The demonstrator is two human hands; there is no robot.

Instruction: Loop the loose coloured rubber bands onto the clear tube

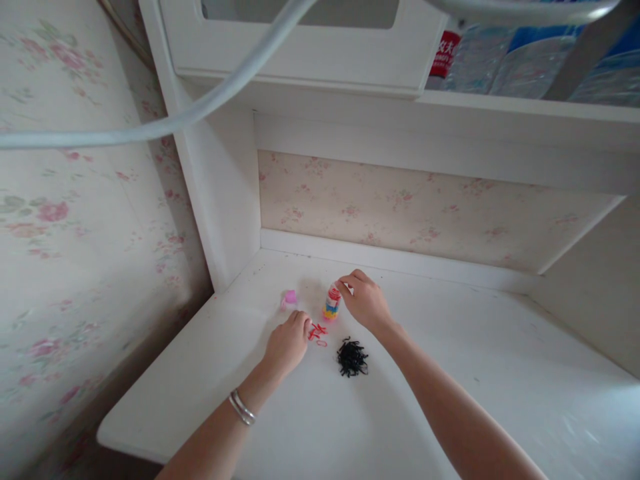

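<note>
My right hand (pixel 367 300) pinches the top of a small jar (pixel 332 302) filled with coloured layers, standing upright on the white desk (pixel 300 427). My left hand (pixel 287 343), with bracelets at the wrist, rests fingers curled at a few small red rubber bands (pixel 318 333) lying on the desk; whether it pinches one I cannot make out. A heap of small black rubber bands (pixel 352 358) lies just in front of the jar, between my forearms. A small pink lid-like piece (pixel 289 299) sits left of the jar.
The desk sits in a white alcove with flowered wallpaper behind and on the left wall (pixel 60 220). A cabinet door (pixel 300 47) and a shelf with plastic water bottles (pixel 525 60) hang overhead. A white cable (pixel 210 100) crosses the upper view.
</note>
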